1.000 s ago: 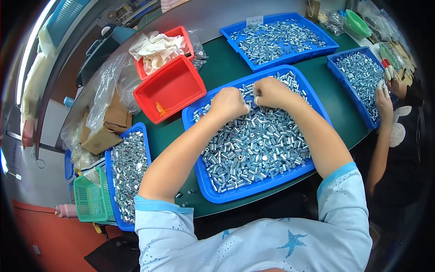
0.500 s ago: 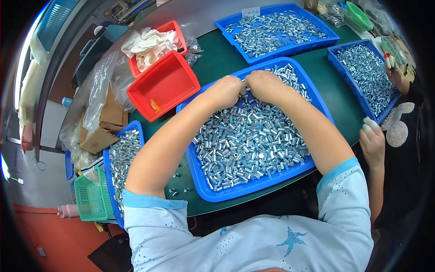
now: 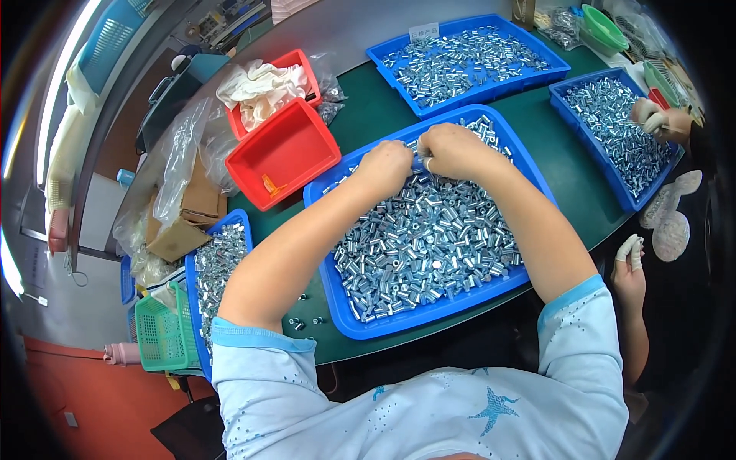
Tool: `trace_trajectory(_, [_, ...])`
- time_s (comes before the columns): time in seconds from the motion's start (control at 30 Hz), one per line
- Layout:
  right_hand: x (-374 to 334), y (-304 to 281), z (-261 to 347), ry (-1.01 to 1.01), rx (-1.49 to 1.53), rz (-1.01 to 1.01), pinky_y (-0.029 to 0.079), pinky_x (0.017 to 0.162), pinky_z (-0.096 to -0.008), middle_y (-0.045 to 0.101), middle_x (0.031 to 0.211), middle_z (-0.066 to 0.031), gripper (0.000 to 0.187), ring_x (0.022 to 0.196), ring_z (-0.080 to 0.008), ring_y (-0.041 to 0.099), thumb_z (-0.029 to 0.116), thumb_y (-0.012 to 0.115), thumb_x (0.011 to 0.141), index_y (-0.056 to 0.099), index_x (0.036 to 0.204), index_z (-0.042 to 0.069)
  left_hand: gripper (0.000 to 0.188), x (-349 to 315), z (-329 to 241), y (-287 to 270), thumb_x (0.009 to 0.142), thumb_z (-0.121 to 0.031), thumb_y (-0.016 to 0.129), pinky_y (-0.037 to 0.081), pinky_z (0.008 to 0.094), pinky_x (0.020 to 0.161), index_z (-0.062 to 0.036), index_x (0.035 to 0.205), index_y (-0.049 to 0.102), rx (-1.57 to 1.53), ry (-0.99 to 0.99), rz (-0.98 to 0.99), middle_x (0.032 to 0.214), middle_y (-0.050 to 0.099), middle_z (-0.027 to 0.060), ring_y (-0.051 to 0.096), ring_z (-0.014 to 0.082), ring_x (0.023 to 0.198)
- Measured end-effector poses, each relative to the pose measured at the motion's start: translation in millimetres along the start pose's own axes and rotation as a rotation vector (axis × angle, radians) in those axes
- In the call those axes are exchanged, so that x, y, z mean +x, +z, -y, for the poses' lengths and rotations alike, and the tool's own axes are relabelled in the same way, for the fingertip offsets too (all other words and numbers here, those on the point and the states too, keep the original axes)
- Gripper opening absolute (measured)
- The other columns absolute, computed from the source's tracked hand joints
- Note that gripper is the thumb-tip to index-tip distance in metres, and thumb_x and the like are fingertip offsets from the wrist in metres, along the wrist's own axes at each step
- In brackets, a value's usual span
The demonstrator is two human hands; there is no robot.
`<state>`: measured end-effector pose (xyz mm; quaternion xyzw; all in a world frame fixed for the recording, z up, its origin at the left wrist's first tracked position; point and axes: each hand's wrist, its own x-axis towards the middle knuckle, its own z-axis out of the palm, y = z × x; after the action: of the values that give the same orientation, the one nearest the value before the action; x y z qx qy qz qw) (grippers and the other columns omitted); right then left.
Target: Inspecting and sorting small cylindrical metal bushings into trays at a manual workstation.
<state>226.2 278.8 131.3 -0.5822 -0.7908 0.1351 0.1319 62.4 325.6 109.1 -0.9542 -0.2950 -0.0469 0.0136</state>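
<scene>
Silver metal sleeves (image 3: 429, 245) fill the big blue tray (image 3: 337, 287), which sits mid-table on the green table (image 3: 537, 123). Both hands work at the far end of that tray, close together, nearly touching. Left hand (image 3: 386, 167) curled shut over the pile, fingers tucked down; what it pinches is hidden. Right hand (image 3: 452, 149) also curled, fingertips seem to pinch a small sleeve, hard to confirm. Left of the tray: empty red bin (image 3: 280, 153), behind it a second red bin with white cloth (image 3: 257, 80). Beyond the tray: another blue tray of sleeves (image 3: 468, 61). Right of it: a third blue tray (image 3: 621, 134) with a co-worker's hand (image 3: 663, 123) in it
</scene>
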Motion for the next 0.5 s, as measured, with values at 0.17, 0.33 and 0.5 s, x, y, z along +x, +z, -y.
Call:
trace_trajectory(0.17, [2.3, 7.1, -11.4, 0.053, -0.129, 0.047, 0.049, 0.072, -0.0393, 0.063, 0.087, -0.0163, 0.019, 0.085, -0.0306, 0.061, 0.006, 0.056, 0.066, 0.065, 0.084, 0.005, 0.015, 6.3, -11.9, -7.7, 0.068, -0.012, 0.064, 0.046, 0.0410, 0.068, -0.0001, 0.078, 0.064, -0.215, -0.115, -0.059, 0.068, 0.060, 0.0179, 0.059, 0.0330, 0.070])
trace_trajectory(0.33, [-3.7, -21.9, -10.2, 0.187, -0.146, 0.170, 0.048, 0.072, -0.0392, 0.063, 0.088, -0.0155, 0.018, 0.085, -0.0294, 0.060, 0.006, 0.058, 0.066, 0.065, 0.082, 0.008, 0.016, 16.0, -13.0, -11.7, 0.067, -0.012, 0.064, 0.047, 0.0414, 0.068, 0.0007, 0.076, 0.064, -0.150, -0.131, 0.178, 0.072, 0.061, 0.0194, 0.060, 0.0330, 0.072])
trace_trajectory(0.5, [-1.0, 2.7, -8.2, 0.169, -0.203, 0.083, 0.050, 0.071, -0.0396, 0.064, 0.089, -0.0174, 0.016, 0.084, -0.0317, 0.061, 0.004, 0.056, 0.068, 0.066, 0.081, 0.003, 0.014, 29.3, -16.9, 0.0, 0.066, -0.012, 0.064, 0.047, 0.0415, 0.067, 0.0006, 0.073, 0.063, 0.009, -0.106, 0.116, 0.071, 0.061, 0.0192, 0.060, 0.0327, 0.072])
